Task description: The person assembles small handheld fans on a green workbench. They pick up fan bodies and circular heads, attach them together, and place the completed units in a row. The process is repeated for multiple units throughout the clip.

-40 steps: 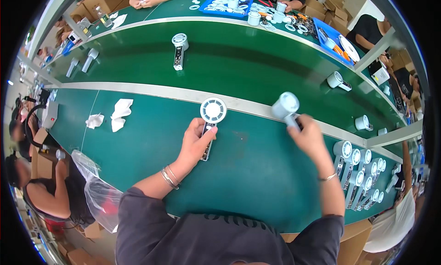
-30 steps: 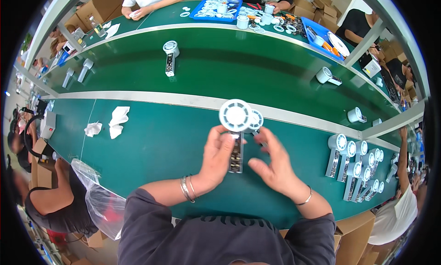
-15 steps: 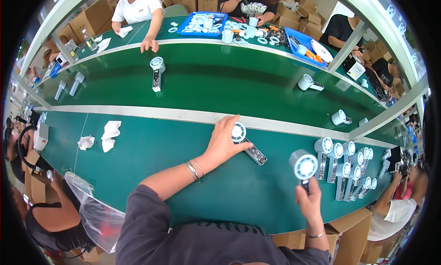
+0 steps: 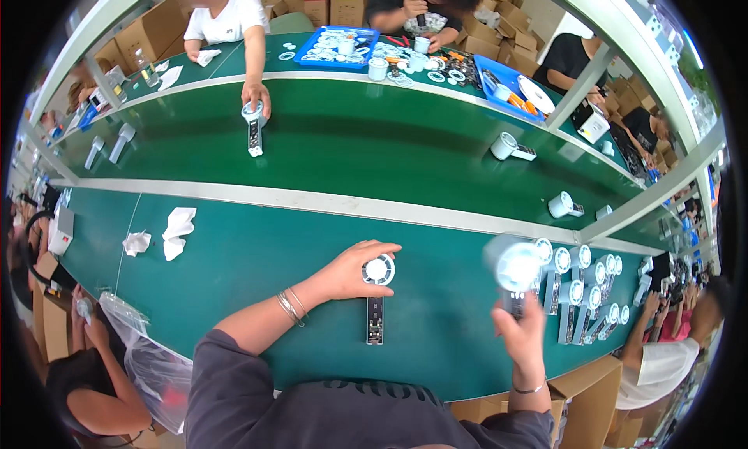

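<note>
On the green bench in front of me lies a pale blue handheld fan [image 4: 375, 320], its round head up and its handle, with a bare circuit board, pointing toward me. My left hand [image 4: 349, 273] curls round the fan's head from the left, thumb on the near side and fingers on the far side. Farther right, my right hand [image 4: 523, 331] grips the handle of a second handheld fan [image 4: 516, 267], raised above the bench. Motion blurs that fan's head. Just beyond it stand rows of similar fans [image 4: 573, 292], with circuit boards showing in their handles.
Crumpled white papers [image 4: 179, 232] lie at the left. Beyond a pale metal rail [image 4: 312, 201] runs a green belt [image 4: 374, 149] carrying several fans. Across it, a co-worker's hand [image 4: 255, 97] touches one fan. Frame posts [image 4: 654, 188] slant at the right; cardboard boxes [image 4: 592, 387] stand below.
My left hand has drawn its fan nearer and turned its handle toward me. My right hand still holds the other fan, now blurred. The co-worker's hand has come down onto a fan on the belt.
</note>
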The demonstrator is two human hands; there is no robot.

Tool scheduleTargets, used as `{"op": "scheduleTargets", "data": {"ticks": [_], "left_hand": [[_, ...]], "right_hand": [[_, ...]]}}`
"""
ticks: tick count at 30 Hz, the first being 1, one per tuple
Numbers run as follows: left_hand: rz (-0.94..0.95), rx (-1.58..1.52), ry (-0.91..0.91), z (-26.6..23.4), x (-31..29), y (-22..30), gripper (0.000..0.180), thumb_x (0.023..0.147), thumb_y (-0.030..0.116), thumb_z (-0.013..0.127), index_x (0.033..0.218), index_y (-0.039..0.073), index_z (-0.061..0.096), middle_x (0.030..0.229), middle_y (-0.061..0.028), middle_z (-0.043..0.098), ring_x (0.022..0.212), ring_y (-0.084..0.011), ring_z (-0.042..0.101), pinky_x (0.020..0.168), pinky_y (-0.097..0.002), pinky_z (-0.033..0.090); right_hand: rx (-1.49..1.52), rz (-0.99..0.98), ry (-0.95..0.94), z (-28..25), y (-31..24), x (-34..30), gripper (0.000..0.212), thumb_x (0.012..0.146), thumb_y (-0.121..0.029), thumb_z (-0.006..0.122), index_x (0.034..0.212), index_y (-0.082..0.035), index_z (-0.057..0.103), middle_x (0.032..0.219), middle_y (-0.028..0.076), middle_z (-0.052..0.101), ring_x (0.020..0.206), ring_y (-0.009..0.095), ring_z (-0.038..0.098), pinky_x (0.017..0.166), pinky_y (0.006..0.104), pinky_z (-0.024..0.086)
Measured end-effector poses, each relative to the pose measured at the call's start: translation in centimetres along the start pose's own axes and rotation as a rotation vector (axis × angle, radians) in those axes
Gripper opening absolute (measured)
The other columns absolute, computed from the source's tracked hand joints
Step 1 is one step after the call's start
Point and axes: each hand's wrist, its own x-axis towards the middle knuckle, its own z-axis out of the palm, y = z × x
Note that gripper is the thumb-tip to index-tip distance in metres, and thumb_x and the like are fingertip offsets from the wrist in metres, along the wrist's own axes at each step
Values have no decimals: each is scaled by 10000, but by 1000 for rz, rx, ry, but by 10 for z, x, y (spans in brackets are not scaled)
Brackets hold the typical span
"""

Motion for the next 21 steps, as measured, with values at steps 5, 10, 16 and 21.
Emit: {"op": "scheduleTargets", "data": {"ticks": [5,10,16,21], "left_hand": [[-39,-154,102,3,-4,4,825,631,214,806,1333,72,397,1149,-109,564,1100,-253,508,981,-366,383],[7,11,84,1,-11,-17,736,644,262,789,1267,66,453,1156,-89,575,1110,-278,508,977,-381,385],[13,-91,-80,-5,1,-12,666,642,237,757,1226,81,479,1140,-90,573,1099,-268,515,960,-377,398],[38,-98,-58,-4,0,-15,665,639,231,751,1223,75,473,1134,-96,563,1096,-269,516,946,-362,411]], "right_hand": [[412,-128,328,-15,-52,-31,363,754,-177,656,1018,1,481,801,62,553,664,127,518,539,250,406],[388,-483,222,35,-57,11,449,760,-365,645,960,-1,474,763,62,526,615,137,475,534,249,378],[-140,157,-285,21,8,12,195,778,-81,672,888,26,551,738,26,547,620,93,485,544,237,407],[-229,316,-425,33,70,2,229,759,-111,685,881,26,549,713,13,545,612,81,471,526,247,400]]}}
